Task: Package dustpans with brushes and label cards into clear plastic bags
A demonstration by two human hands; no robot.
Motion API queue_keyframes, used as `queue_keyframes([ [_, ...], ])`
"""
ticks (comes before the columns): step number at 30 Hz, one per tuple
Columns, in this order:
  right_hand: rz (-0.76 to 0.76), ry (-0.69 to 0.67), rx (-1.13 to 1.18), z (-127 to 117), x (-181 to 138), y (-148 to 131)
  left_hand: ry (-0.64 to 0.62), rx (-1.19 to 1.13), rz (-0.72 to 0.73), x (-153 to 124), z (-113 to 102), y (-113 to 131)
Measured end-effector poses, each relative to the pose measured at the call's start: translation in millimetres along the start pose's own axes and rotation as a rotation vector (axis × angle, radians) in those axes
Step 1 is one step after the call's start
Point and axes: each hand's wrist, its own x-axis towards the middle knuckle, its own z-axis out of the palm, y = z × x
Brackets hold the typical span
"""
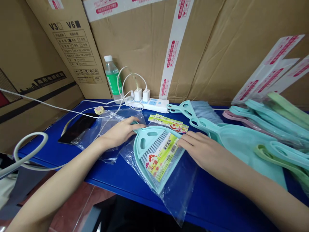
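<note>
The small dustpan-and-brush set (pixel 150 141) lies near the front of the blue table (pixel 116 183), on clear plastic film (pixel 181 193). The left hand (pixel 118 131) pinches its handle; the right hand (pixel 196 146) has its fingers curled at the edge of the label card (pixel 160 158), though whether they grip card or pan cannot be told. Assessed risks: slick film could let the set slide; uneven pressure could shift the card; film overhanging the table edge could snag.
</note>
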Motion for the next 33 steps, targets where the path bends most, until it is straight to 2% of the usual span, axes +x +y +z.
queue_keyframes([
  [4, -0.019, -0.003, 0.008, 0, -1, 0, 0.071, 0.014, -0.058, 1, 3, -1],
  [8, -0.037, 0.011, 0.009, 0, -1, -3, 0.203, 0.081, -0.217, 2, 4, -2],
  [12, -0.023, -0.017, 0.037, -5, 0, -8, 0.163, -0.027, -0.374, 2, 1, 2],
  [17, -0.019, -0.017, 0.068, -10, 1, -11, 0.089, -0.24, -0.323, 4, -4, 8],
  [26, -0.029, -0.026, 0.118, -9, 2, -16, 0.109, -0.375, -0.242, 4, -4, 9],
  [30, -0.013, -0.072, 0.161, -11, 1, -16, 0.107, -0.453, -0.196, 5, -2, 7],
  [33, 0.033, -0.151, 0.281, -16, 0, -14, 0.111, -0.493, -0.144, 6, 1, 6],
])
